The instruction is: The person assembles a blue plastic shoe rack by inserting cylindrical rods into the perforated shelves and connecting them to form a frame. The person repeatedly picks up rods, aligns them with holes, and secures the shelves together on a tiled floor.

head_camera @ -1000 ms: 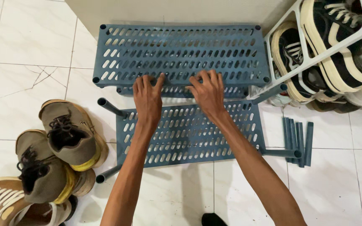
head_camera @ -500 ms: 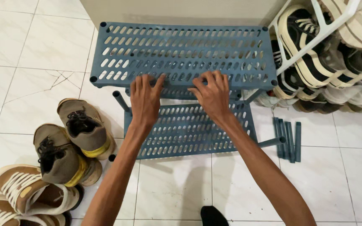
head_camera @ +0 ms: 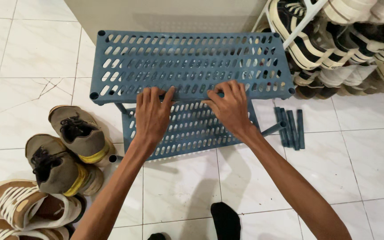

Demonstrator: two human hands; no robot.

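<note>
A blue perforated plastic shelf panel (head_camera: pixel 187 62) forms the top tier of a rack against a beige wall. Both my hands rest palm down on its near edge: my left hand (head_camera: pixel 153 114) left of middle, my right hand (head_camera: pixel 230 109) right of middle, fingers spread over the slots. Below it a second blue slotted shelf (head_camera: pixel 192 133) lies lower and tilted, with blue tube legs (head_camera: pixel 272 129) sticking out at its corners.
Several loose blue tubes (head_camera: pixel 290 128) lie on the white tiled floor at the right. A white shoe rack (head_camera: pixel 334 31) full of sneakers stands at the upper right. Grey and tan shoes (head_camera: pixel 63 151) cluster at the left. A dark-socked foot (head_camera: pixel 226 220) is at the bottom.
The view has shifted, so the rack now appears lower and closer. My hands stay on the top shelf's near edge, and the lower shelf shows less beneath it.
</note>
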